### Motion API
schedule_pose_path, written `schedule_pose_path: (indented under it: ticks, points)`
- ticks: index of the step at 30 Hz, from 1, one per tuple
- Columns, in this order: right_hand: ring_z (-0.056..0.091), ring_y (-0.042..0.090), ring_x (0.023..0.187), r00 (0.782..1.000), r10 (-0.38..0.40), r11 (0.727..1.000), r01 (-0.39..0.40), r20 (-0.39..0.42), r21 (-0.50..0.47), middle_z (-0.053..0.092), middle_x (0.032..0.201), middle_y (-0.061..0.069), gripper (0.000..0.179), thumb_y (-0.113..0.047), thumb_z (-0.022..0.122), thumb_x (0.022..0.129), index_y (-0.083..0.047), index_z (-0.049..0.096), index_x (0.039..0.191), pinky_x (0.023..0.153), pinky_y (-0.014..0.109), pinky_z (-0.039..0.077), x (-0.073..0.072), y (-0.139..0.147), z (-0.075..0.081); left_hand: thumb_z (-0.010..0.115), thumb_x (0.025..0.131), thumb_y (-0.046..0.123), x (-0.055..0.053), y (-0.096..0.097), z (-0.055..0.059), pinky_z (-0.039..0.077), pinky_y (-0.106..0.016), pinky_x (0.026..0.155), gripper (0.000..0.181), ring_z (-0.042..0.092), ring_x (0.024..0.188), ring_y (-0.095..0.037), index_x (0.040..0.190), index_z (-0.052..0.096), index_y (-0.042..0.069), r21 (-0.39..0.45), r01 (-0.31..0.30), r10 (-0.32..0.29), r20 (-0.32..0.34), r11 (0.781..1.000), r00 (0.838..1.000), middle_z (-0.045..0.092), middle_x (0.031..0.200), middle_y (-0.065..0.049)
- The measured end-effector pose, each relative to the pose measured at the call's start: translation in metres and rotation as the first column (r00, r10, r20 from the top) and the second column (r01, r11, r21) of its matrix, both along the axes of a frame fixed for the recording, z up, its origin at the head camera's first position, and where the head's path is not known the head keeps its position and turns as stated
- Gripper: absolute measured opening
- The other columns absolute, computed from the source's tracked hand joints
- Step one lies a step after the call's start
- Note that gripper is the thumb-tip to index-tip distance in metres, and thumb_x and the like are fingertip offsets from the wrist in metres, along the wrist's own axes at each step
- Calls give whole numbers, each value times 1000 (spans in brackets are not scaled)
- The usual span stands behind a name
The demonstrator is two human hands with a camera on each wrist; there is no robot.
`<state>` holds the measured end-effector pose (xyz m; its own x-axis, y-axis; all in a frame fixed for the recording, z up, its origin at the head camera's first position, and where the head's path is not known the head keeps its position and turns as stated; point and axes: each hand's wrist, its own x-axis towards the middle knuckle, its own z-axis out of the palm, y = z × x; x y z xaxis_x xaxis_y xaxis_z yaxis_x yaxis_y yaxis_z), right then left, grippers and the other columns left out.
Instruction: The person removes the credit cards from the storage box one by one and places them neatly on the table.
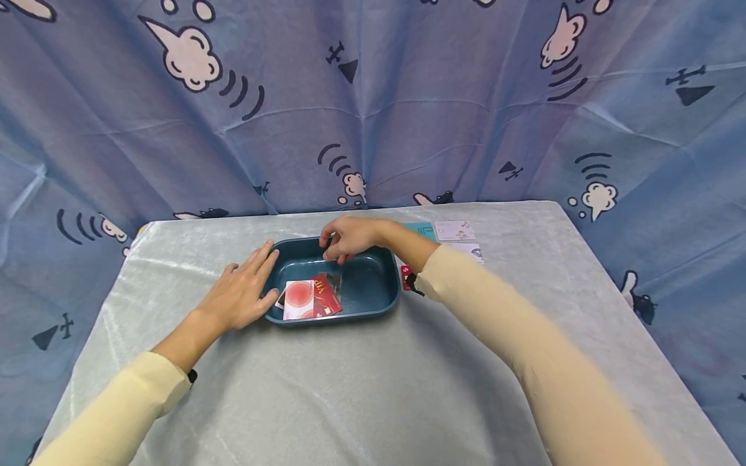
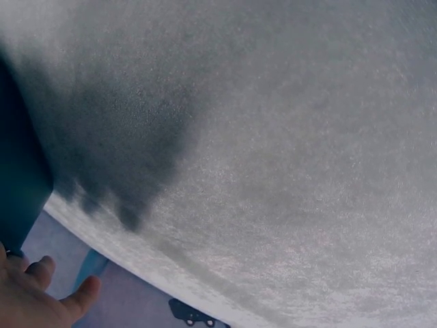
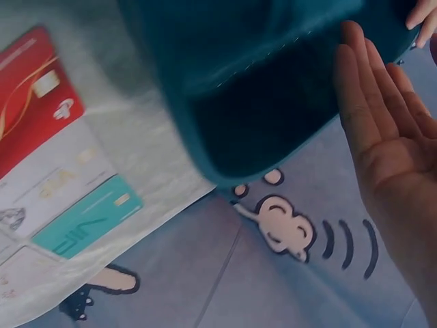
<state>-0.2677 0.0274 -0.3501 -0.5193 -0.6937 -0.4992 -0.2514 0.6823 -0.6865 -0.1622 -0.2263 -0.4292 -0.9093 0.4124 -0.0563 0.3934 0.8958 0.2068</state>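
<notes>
A broad stretch of pale worktop (image 1: 350, 401) runs from the near side up to the near rim of a blue tray (image 1: 332, 320), leaving wide room there. Inside the tray, against its near left part, a white card with a red disc (image 1: 299, 296) overlaps a red VIP card (image 1: 327, 299); the tray's right part shows bare floor. The left hand (image 1: 241, 294) lies along the tray's left rim, its fingers straight and apart. Just beyond the right rim is a red card (image 1: 405, 277), near the right sleeve (image 1: 489, 323). The right hand (image 1: 351, 236) is over the far rim, fingers loosely bent and seen holding nothing. Farther right lie a teal card (image 1: 421, 229) and a pink-marked white card (image 1: 454, 230), well apart from the worktop's right edge. Beyond the far edge, close behind the tray, hangs a blue curtain (image 1: 408, 142).
</notes>
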Motion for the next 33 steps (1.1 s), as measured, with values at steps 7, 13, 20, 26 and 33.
schedule_pose_path:
  ticks: [7, 13, 20, 26, 33]
  points:
    - [68, 33, 105, 999, 35, 999, -35, -6, 11, 68, 119, 18, 44, -15, 62, 97, 6, 52, 134, 89, 37, 54, 5, -18, -6, 52, 98, 37, -1, -1, 1, 26, -69, 108, 77, 21, 148, -38, 157, 20, -1, -6, -2, 2, 16, 1000, 1000, 8, 166, -15]
    - [66, 36, 107, 999, 34, 999, -34, 30, -5, 66, 120, 23, 42, -11, 61, 97, 8, 52, 134, 94, 42, 52, 8, -28, -12, 52, 98, 37, -1, -1, 1, 27, -68, 107, 77, 23, 148, -39, 157, 21, 0, -8, -1, 1, 12, 1000, 1000, 9, 166, -15]
    - [66, 33, 107, 998, 63, 998, -64, 21, 18, 67, 118, 20, 42, -11, 61, 97, 6, 53, 134, 92, 38, 52, 10, -35, -19, 52, 97, 36, 0, 0, 1, 29, -68, 106, 76, 25, 147, -39, 156, 23, -1, 5, 8, -8, -14, 1000, 1000, 11, 166, -16]
    - [65, 31, 105, 994, 107, 993, -108, 9, 37, 67, 112, 14, 42, -12, 60, 97, 5, 52, 135, 89, 36, 52, 13, -40, -24, 53, 97, 33, 2, -2, 1, 30, -67, 104, 74, 26, 146, -39, 156, 25, -2, 17, 22, -21, -30, 1000, 999, 13, 165, -17]
    - [60, 22, 96, 987, 160, 985, -158, -24, 75, 65, 111, 10, 43, -17, 61, 97, 2, 54, 135, 80, 25, 49, 17, -48, -31, 52, 97, 33, 1, -2, 3, 31, -67, 104, 73, 26, 146, -39, 155, 25, -3, 21, 23, -22, -32, 1000, 999, 14, 165, -18]
